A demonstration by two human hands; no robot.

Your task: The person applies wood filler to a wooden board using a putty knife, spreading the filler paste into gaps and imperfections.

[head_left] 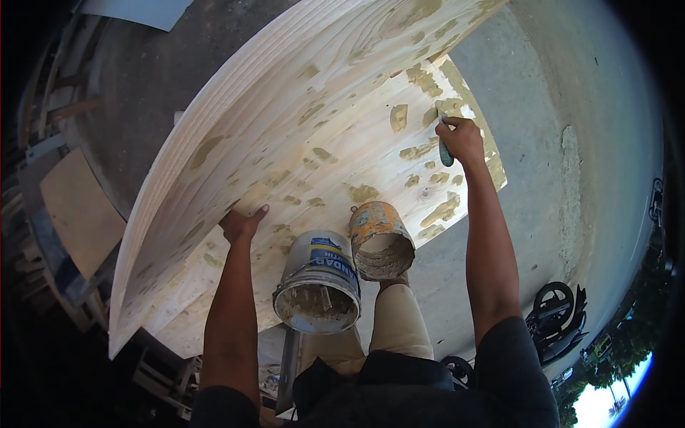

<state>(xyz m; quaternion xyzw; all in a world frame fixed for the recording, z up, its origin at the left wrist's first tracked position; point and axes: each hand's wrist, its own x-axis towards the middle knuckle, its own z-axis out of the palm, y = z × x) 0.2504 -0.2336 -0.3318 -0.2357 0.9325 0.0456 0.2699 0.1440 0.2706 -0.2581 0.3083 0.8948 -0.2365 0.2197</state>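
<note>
My right hand (462,139) is closed round the dark green handle (446,154) of a putty knife, its blade (440,113) at a tan filler patch near the wooden panel's far right edge. My left hand (241,224) is closed on a pale, flat tan piece (254,197) at the foot of the curved wooden side (239,118). Tan filler patches dot the pale wood (371,167). Close in front of me are a white bucket with a blue label (320,258) and an orange-stained bucket (378,221), both crusted with filler inside.
The curved side rises high on the left, its thick layered edge (175,160) facing outward. Grey concrete floor (531,135) runs along the right. Boards (82,207) lie at the left, and a motorcycle (556,321) is at the lower right.
</note>
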